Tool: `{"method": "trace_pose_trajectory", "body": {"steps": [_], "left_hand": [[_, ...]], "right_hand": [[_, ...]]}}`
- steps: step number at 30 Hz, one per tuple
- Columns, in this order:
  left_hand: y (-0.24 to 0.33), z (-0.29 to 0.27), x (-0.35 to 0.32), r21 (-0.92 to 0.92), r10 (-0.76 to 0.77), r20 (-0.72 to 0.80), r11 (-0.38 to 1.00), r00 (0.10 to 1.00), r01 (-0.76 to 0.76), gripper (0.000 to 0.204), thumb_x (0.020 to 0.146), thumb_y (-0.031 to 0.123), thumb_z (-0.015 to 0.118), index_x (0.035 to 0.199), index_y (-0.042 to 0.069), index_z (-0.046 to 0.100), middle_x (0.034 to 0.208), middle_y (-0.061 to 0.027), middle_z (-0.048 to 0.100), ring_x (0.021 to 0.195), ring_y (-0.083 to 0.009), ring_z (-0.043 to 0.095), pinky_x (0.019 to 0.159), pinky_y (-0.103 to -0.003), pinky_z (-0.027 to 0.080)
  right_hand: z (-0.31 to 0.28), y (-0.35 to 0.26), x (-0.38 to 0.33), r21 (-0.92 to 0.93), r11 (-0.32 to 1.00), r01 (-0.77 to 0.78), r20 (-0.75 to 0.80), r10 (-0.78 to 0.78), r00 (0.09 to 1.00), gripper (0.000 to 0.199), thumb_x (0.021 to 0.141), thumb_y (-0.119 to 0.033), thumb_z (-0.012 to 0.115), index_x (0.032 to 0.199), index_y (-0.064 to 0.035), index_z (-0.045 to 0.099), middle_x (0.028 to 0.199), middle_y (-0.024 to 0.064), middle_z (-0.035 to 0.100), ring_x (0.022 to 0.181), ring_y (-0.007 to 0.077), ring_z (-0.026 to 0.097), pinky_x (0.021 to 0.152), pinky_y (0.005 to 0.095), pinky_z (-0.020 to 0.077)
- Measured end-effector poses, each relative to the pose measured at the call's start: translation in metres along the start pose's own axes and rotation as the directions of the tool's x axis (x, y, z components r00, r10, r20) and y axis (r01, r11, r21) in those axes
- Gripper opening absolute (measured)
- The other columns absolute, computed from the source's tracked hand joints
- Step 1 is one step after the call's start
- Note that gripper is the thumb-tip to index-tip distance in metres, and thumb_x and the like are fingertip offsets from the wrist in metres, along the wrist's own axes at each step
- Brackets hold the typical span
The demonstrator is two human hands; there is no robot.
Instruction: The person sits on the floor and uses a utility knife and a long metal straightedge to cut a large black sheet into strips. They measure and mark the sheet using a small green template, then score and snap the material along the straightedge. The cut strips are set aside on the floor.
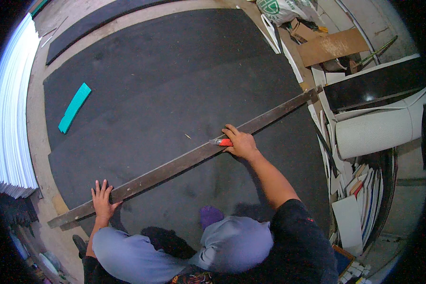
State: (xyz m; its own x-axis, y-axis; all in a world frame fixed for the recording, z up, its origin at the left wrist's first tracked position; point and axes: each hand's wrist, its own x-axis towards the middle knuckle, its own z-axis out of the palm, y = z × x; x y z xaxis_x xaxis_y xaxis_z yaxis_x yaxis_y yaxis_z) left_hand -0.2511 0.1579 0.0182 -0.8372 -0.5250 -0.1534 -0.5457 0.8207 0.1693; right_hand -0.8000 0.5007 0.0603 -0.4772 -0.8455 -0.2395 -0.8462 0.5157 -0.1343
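A long, dark, straight bar (168, 172) lies slantwise across a large black sheet (151, 94), running from lower left to upper right. My left hand (102, 203) rests on the bar near its lower-left end, its fingers stretched out and spread. Farther right, my right hand (244, 144) holds a red-handled utility knife (225, 142), the blade pointing left over the bar. The fingers of that hand also reach across the bar.
A teal strip (75, 108) lies on the sheet at the left. Beyond it stands a tall stack of white sheets (12, 109). At the right are a white roll (376, 128), upright offcuts (359, 203), a brown board (333, 47) and a white bag (284, 10). My knees are close to the bar.
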Motion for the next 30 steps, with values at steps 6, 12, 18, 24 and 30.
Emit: {"method": "trace_pose_trajectory", "body": {"steps": [6, 12, 18, 24, 30], "left_hand": [[-0.007, 0.007, 0.003, -0.001, 0.028, -0.039, 1.0, 0.999, -0.028, 0.078, 0.059, 0.034, 0.095, 0.127, 0.012, 0.064, 0.161, -0.009, 0.045, 0.153, -0.0423, 0.031, 0.117, -0.068, 0.028], [-0.009, 0.009, 0.005, -0.037, 0.063, -0.058, 0.997, 0.996, -0.065, 0.075, 0.06, 0.033, 0.095, 0.126, 0.013, 0.065, 0.16, -0.0073, 0.046, 0.152, -0.043, 0.032, 0.116, -0.07, 0.028], [-0.016, -0.002, 0.0, 0.035, 0.025, 0.046, 0.999, 0.999, -0.027, 0.078, 0.058, 0.037, 0.095, 0.126, 0.015, 0.065, 0.156, -0.0072, 0.05, 0.151, -0.0425, 0.033, 0.116, -0.069, 0.029], [-0.013, -0.014, 0.002, 0.082, 0.084, 0.023, 0.993, 0.996, -0.085, 0.08, 0.07, 0.057, 0.085, 0.136, 0.018, 0.06, 0.157, -0.0017, 0.048, 0.151, -0.0369, 0.033, 0.116, -0.064, 0.031], [-0.024, 0.019, -0.014, -0.033, 0.094, -0.009, 0.995, 0.996, -0.094, 0.088, 0.069, 0.052, 0.087, 0.145, 0.02, 0.055, 0.165, -0.0002, 0.038, 0.157, -0.0387, 0.022, 0.121, -0.066, 0.027]], "right_hand": [[0.007, 0.008, 0.003, 0.01, 0.999, 0.045, -0.006, -0.045, 0.999, 0.076, 0.074, -0.044, 0.087, 0.138, -0.0161, 0.057, 0.153, 0.004, 0.051, 0.103, 0.0326, 0.072, 0.087, 0.0448, 0.0585], [-0.009, 0.009, 0.006, 0.032, 0.999, -0.01, 0.145, 0.005, 0.989, 0.073, 0.08, -0.04, 0.083, 0.143, -0.0172, 0.055, 0.162, 0.0039, 0.043, 0.119, 0.0318, 0.067, 0.09, 0.0479, 0.0594], [0.006, 0.005, 0.029, -0.011, 1.0, 0.014, 0.081, -0.014, 0.997, 0.073, 0.074, -0.041, 0.088, 0.137, -0.0179, 0.058, 0.154, -0.0004, 0.051, 0.112, 0.0311, 0.069, 0.09, 0.046, 0.058], [0.017, -0.003, 0.012, 0.245, 0.969, -0.031, 0.026, 0.026, 0.999, 0.074, 0.064, -0.012, 0.093, 0.132, -0.0112, 0.063, 0.152, 0.0094, 0.054, 0.124, 0.0319, 0.065, 0.099, 0.0412, 0.0553], [0.031, 0.022, -0.017, 0.072, 0.991, 0.116, -0.074, -0.111, 0.991, 0.083, 0.064, -0.012, 0.09, 0.14, -0.0071, 0.056, 0.155, 0.0115, 0.05, 0.131, 0.0389, 0.058, 0.104, 0.0435, 0.0524]]}}
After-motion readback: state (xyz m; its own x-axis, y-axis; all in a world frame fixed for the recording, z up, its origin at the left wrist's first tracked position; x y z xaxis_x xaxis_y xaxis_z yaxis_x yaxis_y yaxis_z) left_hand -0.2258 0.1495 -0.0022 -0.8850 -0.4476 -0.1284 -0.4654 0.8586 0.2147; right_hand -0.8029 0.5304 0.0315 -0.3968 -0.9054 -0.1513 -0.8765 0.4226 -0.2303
